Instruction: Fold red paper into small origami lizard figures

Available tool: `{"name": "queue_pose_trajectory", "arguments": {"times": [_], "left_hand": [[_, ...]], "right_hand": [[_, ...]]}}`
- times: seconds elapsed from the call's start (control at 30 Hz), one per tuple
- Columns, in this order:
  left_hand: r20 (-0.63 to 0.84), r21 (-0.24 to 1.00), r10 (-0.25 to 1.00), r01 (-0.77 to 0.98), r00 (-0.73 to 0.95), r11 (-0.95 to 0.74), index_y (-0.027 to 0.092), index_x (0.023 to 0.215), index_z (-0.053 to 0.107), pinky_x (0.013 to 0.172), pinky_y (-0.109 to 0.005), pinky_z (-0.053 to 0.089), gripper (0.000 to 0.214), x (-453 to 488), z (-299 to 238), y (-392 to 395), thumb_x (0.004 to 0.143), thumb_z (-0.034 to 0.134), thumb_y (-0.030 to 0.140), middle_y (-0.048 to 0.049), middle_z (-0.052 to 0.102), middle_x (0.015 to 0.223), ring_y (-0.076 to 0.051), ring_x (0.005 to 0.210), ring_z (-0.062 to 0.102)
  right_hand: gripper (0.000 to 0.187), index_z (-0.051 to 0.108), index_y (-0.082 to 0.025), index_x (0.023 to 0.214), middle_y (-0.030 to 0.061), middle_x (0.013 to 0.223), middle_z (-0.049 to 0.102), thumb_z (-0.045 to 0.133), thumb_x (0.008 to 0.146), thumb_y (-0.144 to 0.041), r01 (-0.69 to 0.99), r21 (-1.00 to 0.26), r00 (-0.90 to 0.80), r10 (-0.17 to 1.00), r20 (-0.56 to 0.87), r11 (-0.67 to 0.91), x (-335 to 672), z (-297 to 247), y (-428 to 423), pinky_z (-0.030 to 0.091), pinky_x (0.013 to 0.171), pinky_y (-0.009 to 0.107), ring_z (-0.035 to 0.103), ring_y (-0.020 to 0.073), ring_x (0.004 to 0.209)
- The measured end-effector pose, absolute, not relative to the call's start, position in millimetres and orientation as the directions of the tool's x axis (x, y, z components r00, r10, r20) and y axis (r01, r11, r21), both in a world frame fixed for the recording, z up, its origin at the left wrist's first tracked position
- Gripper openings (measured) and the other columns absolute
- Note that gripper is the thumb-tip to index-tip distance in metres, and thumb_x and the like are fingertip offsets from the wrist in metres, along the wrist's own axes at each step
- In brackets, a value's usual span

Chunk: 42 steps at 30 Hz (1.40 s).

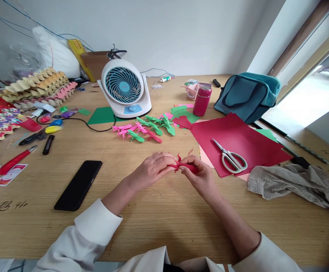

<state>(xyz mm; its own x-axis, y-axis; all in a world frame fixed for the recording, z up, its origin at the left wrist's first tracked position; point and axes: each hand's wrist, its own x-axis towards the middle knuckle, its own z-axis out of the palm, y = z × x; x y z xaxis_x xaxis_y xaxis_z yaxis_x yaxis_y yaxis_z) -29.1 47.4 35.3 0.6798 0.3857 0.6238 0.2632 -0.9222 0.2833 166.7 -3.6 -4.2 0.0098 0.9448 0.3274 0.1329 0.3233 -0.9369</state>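
Between my two hands, just above the table, is a small red folded-paper figure point(178, 165) with thin curled strips sticking out at its middle. My left hand point(155, 166) pinches its left end, and the fingers of my right hand point(198, 172) close around its right end, hiding part of it. Beyond my hands lies a group of finished-looking folded-paper figures in green point(153, 126), pink point(124, 130) and red point(153, 136). White-handled scissors point(230, 158) rest on a stack of red paper sheets point(249, 141) to the right.
A black phone point(78, 185) lies left of my forearm. Behind the figures stands a white fan point(124, 88), its cord trailing left. A red thermos point(202, 101), a teal bag point(246, 94) and a crumpled cloth point(291, 185) are on the right. A red-handled tool point(15, 161) lies far left.
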Motion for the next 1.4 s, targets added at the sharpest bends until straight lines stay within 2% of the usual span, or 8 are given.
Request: {"name": "queue_pose_trajectory", "arguments": {"times": [0.37, 0.57, 0.7, 0.97, 1.2, 1.4], "left_hand": [[0.612, 0.288, 0.36, 0.226, 0.704, -0.931, 0.019, 0.105, 0.062, 0.093, -0.027, 0.052, 0.015, -33.6, 38.6, 49.1, 0.093, 0.055, 0.013, -0.0058, 0.069, 0.106, -0.014, 0.103, 0.065], [0.67, 0.164, 0.301, 0.26, 0.678, -0.952, 0.018, 0.108, 0.061, 0.088, -0.03, 0.053, 0.017, -30.9, 35.8, 46.1, 0.093, 0.055, 0.014, -0.0071, 0.068, 0.108, -0.015, 0.099, 0.065], [0.677, 0.125, 0.293, 0.287, 0.676, -0.95, 0.017, 0.108, 0.061, 0.086, -0.03, 0.052, 0.017, -27.1, 34.6, 42.4, 0.092, 0.056, 0.012, -0.0075, 0.069, 0.107, -0.016, 0.097, 0.065], [0.68, 0.136, 0.336, 0.338, 0.652, -0.931, 0.018, 0.107, 0.061, 0.086, -0.031, 0.051, 0.016, -23.1, 29.5, 38.1, 0.096, 0.051, 0.017, -0.0071, 0.069, 0.105, -0.016, 0.096, 0.065], [0.675, 0.068, 0.277, 0.317, 0.684, -0.946, 0.018, 0.112, 0.061, 0.085, -0.031, 0.051, 0.02, -27.0, 28.4, 42.2, 0.094, 0.053, 0.012, -0.0083, 0.069, 0.109, -0.017, 0.097, 0.063], [0.692, -0.009, 0.229, 0.326, 0.684, -0.945, 0.018, 0.109, 0.061, 0.079, -0.032, 0.051, 0.019, -26.3, 26.6, 41.9, 0.092, 0.056, 0.011, -0.0076, 0.07, 0.103, -0.018, 0.092, 0.065]], "right_hand": [[0.017, 0.068, -0.021, 0.094, 0.0034, 0.088, 0.069, 0.07, 0.084, -0.035, 0.081, -0.959, -0.015, 0.963, 0.27, 0.27, 168.7, -3.8, -2.1, 0.053, 0.073, 0.03, 0.064, 0.0162, 0.079], [0.017, 0.063, -0.022, 0.09, 0.0022, 0.086, 0.066, 0.07, 0.083, -0.036, 0.04, -0.962, -0.006, 0.963, 0.269, 0.269, 165.6, -5.0, -1.8, 0.053, 0.071, 0.029, 0.062, 0.0154, 0.077], [0.013, 0.062, -0.022, 0.088, 0.0009, 0.083, 0.064, 0.068, 0.085, -0.033, 0.084, -0.949, 0.021, 0.952, 0.306, 0.303, 164.4, -3.0, -2.6, 0.051, 0.071, 0.027, 0.06, 0.0141, 0.075], [0.007, 0.064, -0.022, 0.088, 0.0011, 0.083, 0.063, 0.065, 0.087, -0.029, 0.159, -0.92, 0.029, 0.93, 0.367, 0.358, 167.7, -2.3, -3.5, 0.05, 0.072, 0.028, 0.06, 0.015, 0.077], [0.008, 0.063, -0.022, 0.09, 0.0013, 0.086, 0.064, 0.066, 0.086, -0.029, 0.156, -0.928, 0.02, 0.938, 0.346, 0.339, 167.0, -2.3, -3.4, 0.051, 0.075, 0.028, 0.061, 0.0153, 0.078], [0.004, 0.059, -0.023, 0.089, 0.0004, 0.085, 0.06, 0.063, 0.088, -0.023, 0.208, -0.887, -0.003, 0.907, 0.422, 0.413, 165.8, 0.6, -5.4, 0.048, 0.074, 0.03, 0.058, 0.0158, 0.079]]}}
